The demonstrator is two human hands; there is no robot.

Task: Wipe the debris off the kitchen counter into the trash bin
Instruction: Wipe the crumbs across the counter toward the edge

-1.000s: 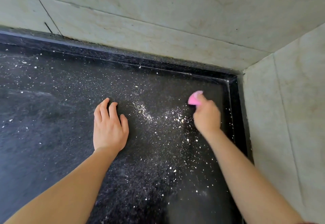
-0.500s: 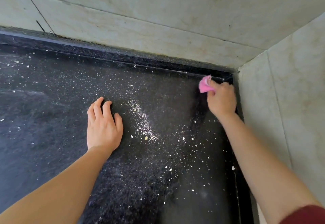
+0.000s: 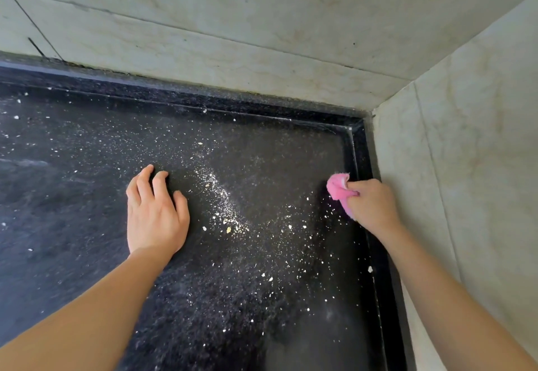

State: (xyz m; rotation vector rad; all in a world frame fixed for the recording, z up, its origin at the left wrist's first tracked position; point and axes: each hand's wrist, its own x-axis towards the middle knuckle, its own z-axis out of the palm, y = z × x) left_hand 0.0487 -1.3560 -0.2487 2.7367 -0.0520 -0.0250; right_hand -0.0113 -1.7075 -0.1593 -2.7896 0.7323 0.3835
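Now right hand (image 3: 374, 206) fingers clamped on pink cloth (image 3: 337, 188), left hand (image 3: 155, 213) fingers apart, flat on counter (image 3: 87, 196).

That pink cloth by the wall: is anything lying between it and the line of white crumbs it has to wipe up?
Nothing visible does. The pink cloth, bunched in the right hand, sits near the counter's right edge. Between it and the crumb line there is only bare dark counter with scattered specks. The left hand rests flat on the far side of that line.

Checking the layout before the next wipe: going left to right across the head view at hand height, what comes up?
Left hand flat on the counter → line of crumbs → pink cloth → right hand → tiled side wall.
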